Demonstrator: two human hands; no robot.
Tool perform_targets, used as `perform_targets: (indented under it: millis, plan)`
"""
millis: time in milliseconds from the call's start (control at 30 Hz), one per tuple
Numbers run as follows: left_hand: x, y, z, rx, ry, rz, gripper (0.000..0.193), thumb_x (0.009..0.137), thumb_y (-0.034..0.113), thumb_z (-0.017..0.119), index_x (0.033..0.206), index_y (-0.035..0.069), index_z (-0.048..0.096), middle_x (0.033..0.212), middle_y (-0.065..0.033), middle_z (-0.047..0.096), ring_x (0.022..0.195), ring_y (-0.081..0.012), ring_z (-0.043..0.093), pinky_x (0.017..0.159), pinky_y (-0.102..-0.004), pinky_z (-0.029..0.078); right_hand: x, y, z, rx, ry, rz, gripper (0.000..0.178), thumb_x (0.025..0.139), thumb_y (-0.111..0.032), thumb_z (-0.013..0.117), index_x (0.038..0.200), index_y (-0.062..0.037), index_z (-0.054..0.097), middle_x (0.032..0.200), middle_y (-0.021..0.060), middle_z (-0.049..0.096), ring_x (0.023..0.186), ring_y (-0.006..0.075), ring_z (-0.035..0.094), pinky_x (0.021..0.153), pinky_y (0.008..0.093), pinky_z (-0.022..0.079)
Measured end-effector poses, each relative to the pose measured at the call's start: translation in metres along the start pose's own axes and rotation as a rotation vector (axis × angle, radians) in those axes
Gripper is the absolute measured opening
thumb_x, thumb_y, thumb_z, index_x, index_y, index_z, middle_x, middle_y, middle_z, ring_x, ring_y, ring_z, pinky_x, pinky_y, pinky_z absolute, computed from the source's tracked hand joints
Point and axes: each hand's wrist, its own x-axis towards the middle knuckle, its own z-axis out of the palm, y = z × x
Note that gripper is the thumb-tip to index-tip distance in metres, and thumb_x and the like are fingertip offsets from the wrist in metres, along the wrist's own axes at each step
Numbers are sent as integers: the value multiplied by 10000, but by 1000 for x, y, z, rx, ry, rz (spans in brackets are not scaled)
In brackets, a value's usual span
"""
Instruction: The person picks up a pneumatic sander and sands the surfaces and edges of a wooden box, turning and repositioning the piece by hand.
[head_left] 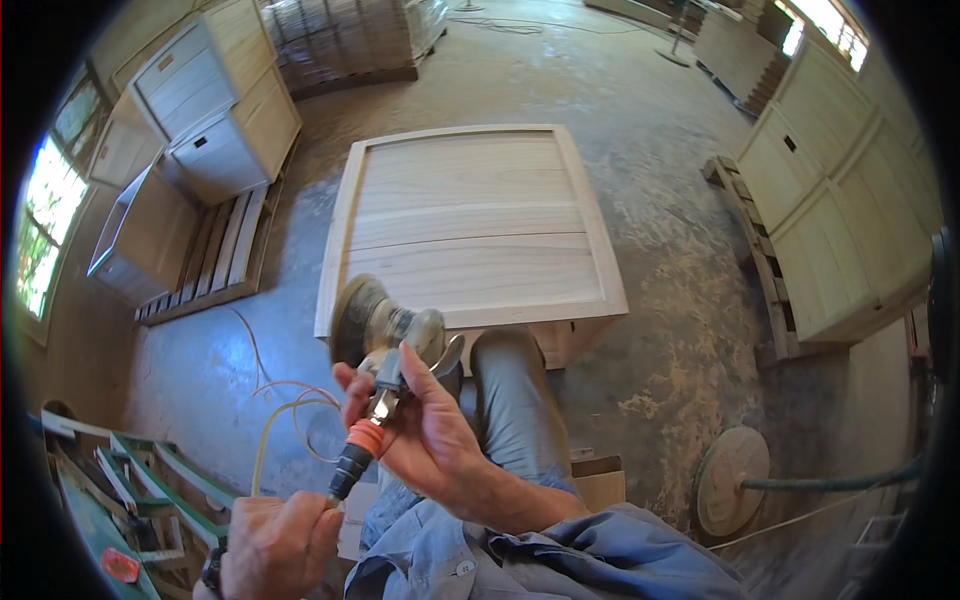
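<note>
Orange marks the collar of the air-hose coupling, which sits at the base of the pneumatic sander. The right hand has its grip wrapped around the sander's neck, thumb and fingers pressed against the metal fitting just above the collar. The left hand has its grip closed on the black hose end directly below the collar. The sanding pad faces away from the right grip, lifted clear of the wooden panel that lies on the worktop beyond it.

Judged step: the hose connection is being handled, not the sanding. The next move appears to call for a straight axial push or pull at the collar, with the right grip holding the tool steady.
</note>
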Motion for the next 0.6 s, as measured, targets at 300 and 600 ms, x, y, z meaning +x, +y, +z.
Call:
perform_targets:
  millis: [300, 600]
  plan:
    - [27, -18, 104, -698, -413, 72, 320, 1001, 234, 545, 1231, 12, 541, 900, -175, 677, 854, -290, 695, 753, -351, 529, -65, -62, 6, -522, -174, -326, 475, 1001, -412, 588, 1193, 12, 499, 794, -16, 432, 520, 26, 332, 465, 203, 331]
    - [56, 34, 171, -1130, -349, 262, 533, 922, 241, 706, 1319, 7, 439, 1043, -176, 664, 1008, -259, 674, 844, -360, 525, -125, -78, -41, -1042, -293, -553, 536, 919, -380, 715, 1159, 72, 557, 617, -18, 493, 492, 61, 396, 455, 230, 333]
